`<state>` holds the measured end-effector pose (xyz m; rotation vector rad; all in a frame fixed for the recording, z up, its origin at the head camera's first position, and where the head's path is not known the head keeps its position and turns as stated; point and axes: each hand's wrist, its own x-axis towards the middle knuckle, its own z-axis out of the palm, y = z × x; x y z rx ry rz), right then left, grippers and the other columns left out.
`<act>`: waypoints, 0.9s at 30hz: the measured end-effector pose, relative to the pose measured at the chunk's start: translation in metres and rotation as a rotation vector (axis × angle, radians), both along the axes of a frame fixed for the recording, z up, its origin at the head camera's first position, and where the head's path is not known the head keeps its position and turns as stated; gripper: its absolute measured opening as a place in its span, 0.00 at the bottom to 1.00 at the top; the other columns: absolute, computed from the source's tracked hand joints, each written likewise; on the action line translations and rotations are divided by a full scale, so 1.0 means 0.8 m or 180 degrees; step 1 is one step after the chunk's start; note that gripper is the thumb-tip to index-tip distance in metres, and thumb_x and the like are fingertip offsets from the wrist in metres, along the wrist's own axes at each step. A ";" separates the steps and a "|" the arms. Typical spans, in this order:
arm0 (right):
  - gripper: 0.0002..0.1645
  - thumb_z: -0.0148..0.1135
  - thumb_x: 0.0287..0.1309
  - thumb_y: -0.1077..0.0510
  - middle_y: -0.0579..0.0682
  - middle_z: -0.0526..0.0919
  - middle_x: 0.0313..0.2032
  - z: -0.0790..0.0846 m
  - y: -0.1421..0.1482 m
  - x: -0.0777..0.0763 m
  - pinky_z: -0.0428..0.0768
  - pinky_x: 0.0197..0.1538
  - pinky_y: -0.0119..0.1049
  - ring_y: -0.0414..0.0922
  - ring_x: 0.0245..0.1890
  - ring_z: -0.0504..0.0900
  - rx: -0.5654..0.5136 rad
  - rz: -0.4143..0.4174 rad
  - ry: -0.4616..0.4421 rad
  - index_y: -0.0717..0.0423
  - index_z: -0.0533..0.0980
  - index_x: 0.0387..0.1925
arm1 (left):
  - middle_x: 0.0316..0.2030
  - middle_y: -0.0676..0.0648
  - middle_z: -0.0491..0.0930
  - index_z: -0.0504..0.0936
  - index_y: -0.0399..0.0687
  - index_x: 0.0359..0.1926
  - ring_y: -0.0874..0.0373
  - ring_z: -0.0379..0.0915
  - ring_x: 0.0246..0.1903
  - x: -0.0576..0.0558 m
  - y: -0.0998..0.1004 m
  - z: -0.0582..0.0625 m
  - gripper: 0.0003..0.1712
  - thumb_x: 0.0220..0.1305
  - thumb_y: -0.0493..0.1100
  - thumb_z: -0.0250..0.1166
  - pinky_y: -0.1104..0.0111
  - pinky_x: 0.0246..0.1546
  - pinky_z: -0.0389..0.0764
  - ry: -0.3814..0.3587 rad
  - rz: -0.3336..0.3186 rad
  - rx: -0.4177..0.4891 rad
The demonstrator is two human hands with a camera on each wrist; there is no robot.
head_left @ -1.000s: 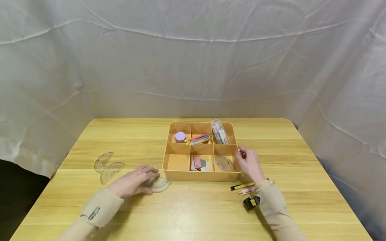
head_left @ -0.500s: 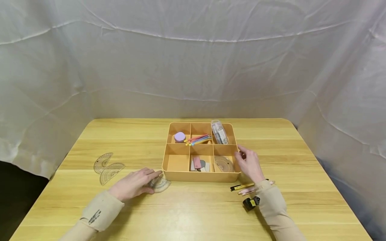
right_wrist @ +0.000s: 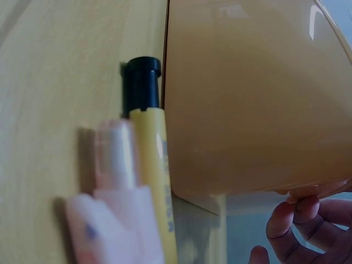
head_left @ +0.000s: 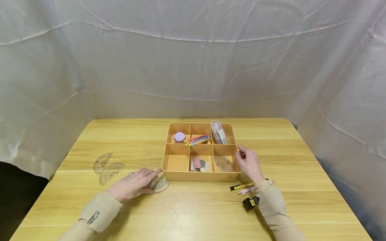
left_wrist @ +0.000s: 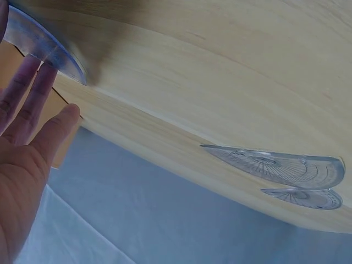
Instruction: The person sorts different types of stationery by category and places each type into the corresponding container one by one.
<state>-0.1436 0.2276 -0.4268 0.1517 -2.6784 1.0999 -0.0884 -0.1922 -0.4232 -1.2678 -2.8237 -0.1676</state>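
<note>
An orange six-compartment organizer box (head_left: 199, 176) sits on the table. At its front left corner my left hand (head_left: 134, 184) pinches a clear protractor (head_left: 160, 185) between thumb and fingers, one finger reaching to the box corner. In the left wrist view the protractor (left_wrist: 41, 41) is tilted and the thumb is mostly cut off. My right hand (head_left: 248, 164) grips the box's right rim; in the right wrist view its fingertips (right_wrist: 307, 208) meet the rim. Another protractor (head_left: 223, 164) lies in the front right compartment, beside erasers (head_left: 197, 162) in the front middle one.
Two more protractors (head_left: 111, 172) overlap on the table at left. Below my right hand lie a yellow utility knife (head_left: 242, 186), pink pens (head_left: 247, 191) and a black tape measure (head_left: 249, 203). The back compartments hold a purple round item (head_left: 179, 137), colored pencils (head_left: 197, 139) and a clear case (head_left: 219, 132).
One finger of my left hand has straightened out to the box's front left corner while the protractor stays almost in place. My right hand has not visibly moved.
</note>
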 end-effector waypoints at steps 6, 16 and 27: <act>0.24 0.55 0.66 0.65 0.63 0.84 0.32 -0.001 0.001 0.001 0.74 0.32 0.29 0.51 0.32 0.82 -0.0031 0.0005 -0.0022 0.74 0.74 0.61 | 0.50 0.42 0.83 0.64 0.36 0.70 0.46 0.80 0.49 0.003 -0.006 0.000 0.44 0.59 0.51 0.70 0.54 0.49 0.85 0.0036 0.0044 0.0010; 0.24 0.52 0.73 0.60 0.67 0.85 0.35 -0.003 0.002 0.002 0.76 0.31 0.28 0.50 0.30 0.81 -0.0130 0.0106 -0.0023 0.74 0.72 0.62 | 0.51 0.37 0.82 0.65 0.34 0.68 0.42 0.81 0.50 0.015 -0.013 0.020 0.41 0.62 0.53 0.69 0.50 0.48 0.86 -0.0121 0.0402 0.0018; 0.22 0.50 0.75 0.61 0.71 0.85 0.40 -0.006 0.001 0.000 0.72 0.29 0.32 0.47 0.27 0.76 -0.0104 0.0104 0.0093 0.73 0.73 0.61 | 0.49 0.43 0.82 0.67 0.41 0.66 0.51 0.80 0.49 0.009 -0.014 0.069 0.33 0.67 0.52 0.66 0.56 0.45 0.85 0.0040 0.0840 0.0834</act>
